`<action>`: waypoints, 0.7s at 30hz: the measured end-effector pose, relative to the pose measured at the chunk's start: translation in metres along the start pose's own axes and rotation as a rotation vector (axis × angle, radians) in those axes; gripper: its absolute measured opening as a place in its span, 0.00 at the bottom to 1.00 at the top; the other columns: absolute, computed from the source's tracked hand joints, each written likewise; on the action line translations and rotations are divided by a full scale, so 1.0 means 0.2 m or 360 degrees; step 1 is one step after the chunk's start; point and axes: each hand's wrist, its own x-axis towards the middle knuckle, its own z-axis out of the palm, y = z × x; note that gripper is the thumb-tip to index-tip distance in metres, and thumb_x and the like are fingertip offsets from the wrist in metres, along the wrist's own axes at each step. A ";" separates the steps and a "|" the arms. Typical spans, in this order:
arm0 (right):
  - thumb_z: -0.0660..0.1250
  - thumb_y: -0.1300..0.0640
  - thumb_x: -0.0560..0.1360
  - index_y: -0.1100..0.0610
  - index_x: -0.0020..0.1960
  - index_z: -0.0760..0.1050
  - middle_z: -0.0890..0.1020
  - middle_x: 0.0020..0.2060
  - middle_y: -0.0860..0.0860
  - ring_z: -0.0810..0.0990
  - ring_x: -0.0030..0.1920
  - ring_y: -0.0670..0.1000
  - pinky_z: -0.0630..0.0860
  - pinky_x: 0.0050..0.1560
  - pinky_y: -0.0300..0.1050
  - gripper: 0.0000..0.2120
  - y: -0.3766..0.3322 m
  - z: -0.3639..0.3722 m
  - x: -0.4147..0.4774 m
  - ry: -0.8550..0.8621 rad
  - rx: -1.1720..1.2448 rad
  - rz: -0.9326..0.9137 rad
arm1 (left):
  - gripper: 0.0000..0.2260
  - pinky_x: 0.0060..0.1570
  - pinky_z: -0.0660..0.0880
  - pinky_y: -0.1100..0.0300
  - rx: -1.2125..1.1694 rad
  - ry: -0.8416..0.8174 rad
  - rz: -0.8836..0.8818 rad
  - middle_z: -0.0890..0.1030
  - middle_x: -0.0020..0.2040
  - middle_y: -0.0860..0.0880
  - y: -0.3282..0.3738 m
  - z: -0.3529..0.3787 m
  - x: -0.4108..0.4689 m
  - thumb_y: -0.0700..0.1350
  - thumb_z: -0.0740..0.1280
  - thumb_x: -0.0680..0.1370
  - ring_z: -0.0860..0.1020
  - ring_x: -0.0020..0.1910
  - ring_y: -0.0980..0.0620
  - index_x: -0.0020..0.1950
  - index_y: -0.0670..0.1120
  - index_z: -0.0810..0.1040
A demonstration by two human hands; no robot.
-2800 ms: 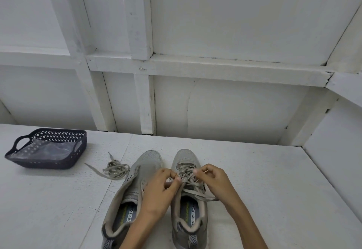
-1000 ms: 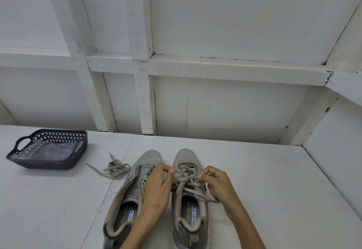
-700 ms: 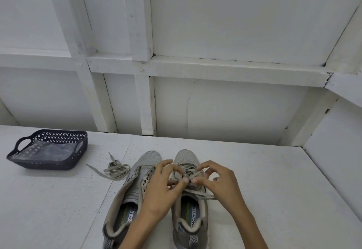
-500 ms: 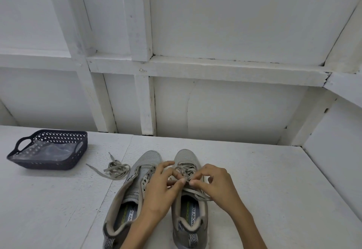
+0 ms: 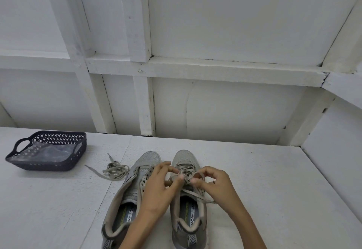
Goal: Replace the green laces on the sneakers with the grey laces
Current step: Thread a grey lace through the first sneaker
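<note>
Two grey sneakers stand side by side on the white table, toes away from me. The left sneaker (image 5: 135, 186) has bare eyelets and no lace. The right sneaker (image 5: 186, 158) carries a grey lace (image 5: 187, 170). My left hand (image 5: 159, 190) and my right hand (image 5: 213, 184) meet over the right sneaker's tongue, and each pinches a strand of that lace between thumb and fingertips. A loose end trails to the right past the shoe's edge. A second loose lace (image 5: 114, 171) lies bundled on the table left of the sneakers.
A dark blue perforated basket (image 5: 49, 151) with handles and clear plastic inside sits at the far left of the table (image 5: 264, 180). White panelled walls close off the back and right side.
Both hands stayed over the right sneaker, working the lace; the fingertips drew together at the middle of the lacing. Sneakers, loose lace and basket have not moved.
</note>
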 end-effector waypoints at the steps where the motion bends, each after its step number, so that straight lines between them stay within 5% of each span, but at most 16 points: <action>1: 0.75 0.52 0.71 0.50 0.41 0.82 0.84 0.40 0.45 0.81 0.47 0.44 0.76 0.47 0.43 0.03 0.01 0.00 0.01 0.0001 -0.0027 -0.0030 | 0.02 0.46 0.75 0.70 0.0014 0.0004 0.0026 0.72 0.60 0.60 0.00 0.00 0.01 0.50 0.69 0.77 0.77 0.50 0.66 0.46 0.53 0.79; 5: 0.68 0.60 0.77 0.59 0.41 0.80 0.86 0.39 0.52 0.81 0.35 0.40 0.75 0.41 0.33 0.06 -0.04 0.00 -0.01 0.0043 0.0180 -0.0076 | 0.08 0.45 0.81 0.52 -0.0062 0.0079 0.0022 0.76 0.56 0.60 -0.04 0.00 0.00 0.57 0.65 0.74 0.80 0.49 0.56 0.41 0.54 0.77; 9: 0.60 0.59 0.80 0.62 0.43 0.70 0.86 0.43 0.58 0.64 0.18 0.41 0.58 0.21 0.32 0.09 -0.05 0.00 -0.04 0.0139 0.0558 0.0153 | 0.07 0.47 0.80 0.46 -0.0198 0.0202 -0.0048 0.77 0.55 0.61 -0.08 0.04 -0.02 0.54 0.64 0.78 0.81 0.48 0.54 0.44 0.52 0.74; 11: 0.59 0.57 0.81 0.61 0.44 0.68 0.86 0.45 0.55 0.56 0.19 0.45 0.54 0.22 0.36 0.09 -0.02 0.00 -0.05 0.0142 0.0632 0.0225 | 0.05 0.47 0.81 0.47 -0.0254 0.0249 -0.0083 0.78 0.56 0.54 -0.08 0.05 -0.03 0.43 0.64 0.80 0.81 0.47 0.57 0.44 0.45 0.74; 13: 0.60 0.56 0.81 0.61 0.45 0.69 0.86 0.46 0.54 0.54 0.20 0.46 0.52 0.23 0.36 0.09 0.00 0.01 -0.05 0.0154 0.0650 0.0262 | 0.05 0.48 0.81 0.46 -0.0310 0.0245 -0.0097 0.77 0.55 0.54 -0.08 0.05 -0.03 0.44 0.64 0.80 0.81 0.48 0.55 0.44 0.46 0.74; 17: 0.70 0.52 0.75 0.59 0.43 0.77 0.83 0.38 0.55 0.68 0.22 0.42 0.65 0.29 0.34 0.10 0.01 -0.02 -0.07 0.0364 0.0509 0.0209 | 0.10 0.51 0.80 0.49 -0.0229 0.0192 -0.0100 0.77 0.55 0.60 -0.07 0.03 -0.05 0.62 0.62 0.75 0.81 0.51 0.51 0.49 0.58 0.75; 19: 0.74 0.44 0.67 0.55 0.40 0.76 0.80 0.33 0.48 0.76 0.31 0.44 0.71 0.38 0.38 0.16 0.01 -0.07 -0.08 0.0346 0.0257 0.0194 | 0.12 0.50 0.80 0.57 -0.0222 0.0119 -0.0094 0.77 0.56 0.56 -0.05 0.02 -0.07 0.61 0.65 0.74 0.81 0.51 0.54 0.55 0.60 0.73; 21: 0.77 0.39 0.60 0.53 0.36 0.75 0.77 0.29 0.45 0.74 0.33 0.43 0.69 0.38 0.35 0.20 0.01 -0.10 -0.10 0.0148 0.0003 0.0204 | 0.19 0.51 0.76 0.67 -0.0204 0.0000 -0.0076 0.76 0.59 0.57 -0.04 0.02 -0.09 0.54 0.72 0.72 0.80 0.52 0.61 0.60 0.59 0.70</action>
